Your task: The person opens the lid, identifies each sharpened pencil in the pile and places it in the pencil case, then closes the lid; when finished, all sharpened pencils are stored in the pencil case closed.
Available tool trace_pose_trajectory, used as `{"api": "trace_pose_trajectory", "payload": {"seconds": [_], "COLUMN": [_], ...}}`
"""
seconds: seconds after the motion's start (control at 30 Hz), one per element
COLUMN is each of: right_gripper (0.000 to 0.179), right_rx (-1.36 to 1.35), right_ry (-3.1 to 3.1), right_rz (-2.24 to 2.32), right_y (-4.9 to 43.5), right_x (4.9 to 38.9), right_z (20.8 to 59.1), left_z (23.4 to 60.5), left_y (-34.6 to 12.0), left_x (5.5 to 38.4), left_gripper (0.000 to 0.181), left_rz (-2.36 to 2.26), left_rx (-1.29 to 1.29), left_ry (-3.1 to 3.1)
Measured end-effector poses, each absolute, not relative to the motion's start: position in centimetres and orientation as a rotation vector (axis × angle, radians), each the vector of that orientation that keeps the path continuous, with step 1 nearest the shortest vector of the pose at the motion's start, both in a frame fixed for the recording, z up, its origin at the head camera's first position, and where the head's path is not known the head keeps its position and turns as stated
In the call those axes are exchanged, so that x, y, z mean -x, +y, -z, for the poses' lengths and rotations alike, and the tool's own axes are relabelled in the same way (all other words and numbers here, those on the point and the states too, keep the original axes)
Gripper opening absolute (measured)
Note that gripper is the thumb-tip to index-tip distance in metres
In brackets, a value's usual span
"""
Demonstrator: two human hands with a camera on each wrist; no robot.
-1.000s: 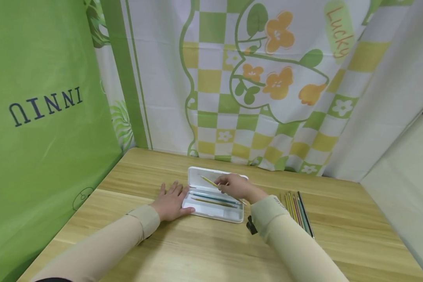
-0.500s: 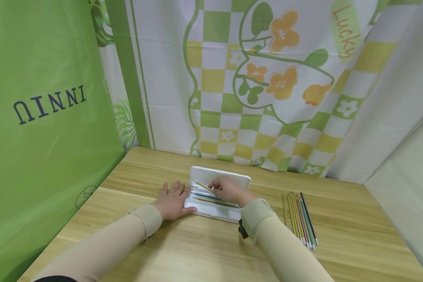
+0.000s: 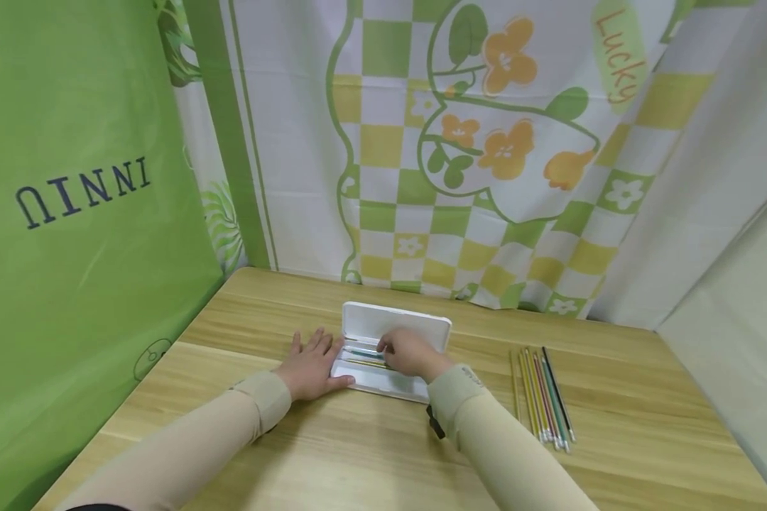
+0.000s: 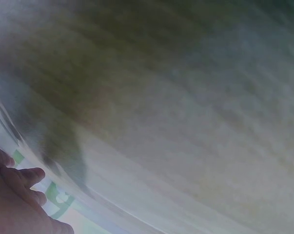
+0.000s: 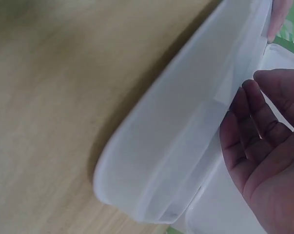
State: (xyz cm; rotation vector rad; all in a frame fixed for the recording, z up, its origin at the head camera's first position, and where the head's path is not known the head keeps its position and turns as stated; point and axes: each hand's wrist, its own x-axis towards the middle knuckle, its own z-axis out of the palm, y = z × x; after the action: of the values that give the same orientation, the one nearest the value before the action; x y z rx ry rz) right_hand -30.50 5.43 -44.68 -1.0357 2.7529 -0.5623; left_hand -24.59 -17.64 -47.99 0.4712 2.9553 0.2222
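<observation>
A white pencil case (image 3: 373, 383) lies on the table with its lid raised at the back. Inside are a teal pencil (image 3: 361, 353) and a yellow one (image 3: 366, 363), partly covered by my right hand (image 3: 410, 353). That hand reaches down into the case, fingers loosely bent and fingertips low. In the right wrist view no pencil crosses the palm (image 5: 278, 180); what lies under the fingertips is hidden. My left hand (image 3: 309, 369) lies spread on the table, thumb and fingers against the case's left end.
To the right, several pencils (image 3: 543, 397) lie side by side on the wooden table (image 3: 332, 454), with a single yellow pencil (image 3: 515, 383) just left of them. A patterned curtain (image 3: 409, 177) hangs behind the table, and a green cloth (image 3: 83, 284) on the left.
My right hand has moved left and down into the case. The yellow pencil it held slanting above the case no longer shows there. My left hand has stayed in place.
</observation>
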Motion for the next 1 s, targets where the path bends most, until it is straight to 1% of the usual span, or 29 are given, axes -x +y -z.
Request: {"api": "trace_pose_trajectory", "payload": {"seconds": [0.23, 0.5, 0.8, 1.0], "right_gripper": [0.02, 0.016, 0.014, 0.02], "right_rx": [1.024, 1.004, 0.779, 0.589], "right_ry": [2.748, 2.697, 2.591, 2.587], "right_rz": [0.662, 0.842, 0.893, 0.932], "right_y": [6.8, 10.5, 15.7, 18.9], "right_x": [30.2, 30.5, 29.5, 28.8], "right_z": [44.6, 44.3, 42.9, 42.2], "left_z": [47.7, 48.1, 49.1, 48.9], "left_y": [-17.5, -17.6, -17.8, -18.0], "left_x": [24.6, 24.9, 25.3, 25.0], "left_gripper": [0.092, 0.093, 0.094, 0.094], "left_rz": [-0.228, -0.258, -0.243, -0.264], "left_rx": [-0.491, -0.503, -0.509, -0.505], "left_ry": [2.946, 2.933, 2.956, 2.953]}}
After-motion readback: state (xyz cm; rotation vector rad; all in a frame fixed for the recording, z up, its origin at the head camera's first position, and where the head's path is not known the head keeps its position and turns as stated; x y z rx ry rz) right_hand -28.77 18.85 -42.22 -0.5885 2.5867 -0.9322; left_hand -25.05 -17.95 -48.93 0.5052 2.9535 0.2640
